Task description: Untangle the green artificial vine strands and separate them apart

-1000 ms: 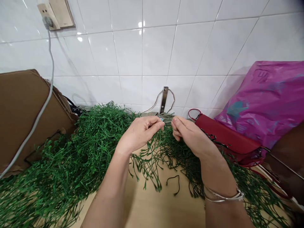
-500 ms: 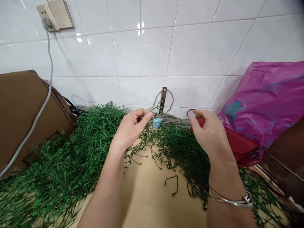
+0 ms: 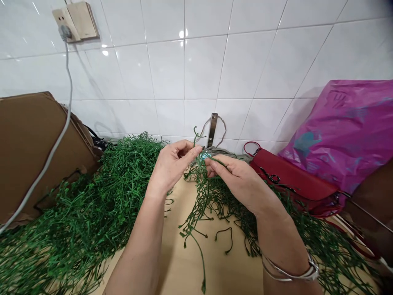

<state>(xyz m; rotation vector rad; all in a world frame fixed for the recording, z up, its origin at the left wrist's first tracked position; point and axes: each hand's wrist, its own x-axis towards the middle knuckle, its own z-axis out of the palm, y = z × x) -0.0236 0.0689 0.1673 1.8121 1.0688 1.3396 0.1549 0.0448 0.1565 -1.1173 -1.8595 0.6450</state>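
Thumb and forefinger of left hand clamped together on a bunch of green stems hanging down over table; right hand just beside, thumb and fingers pinching a green stem near the bunch's top. Small blue-and-white thing partly hidden by fingertips. Green pile beside left forearm, darker pile by right forearm, red bag and pink plastic bag right, cardboard box far left.

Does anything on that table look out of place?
One thin, bent dark-green stem lies alone on the pale wood-coloured tabletop, apart from the tangled dark-green pile, so it looks stray. A red flap handbag also seems odd beside the pile.
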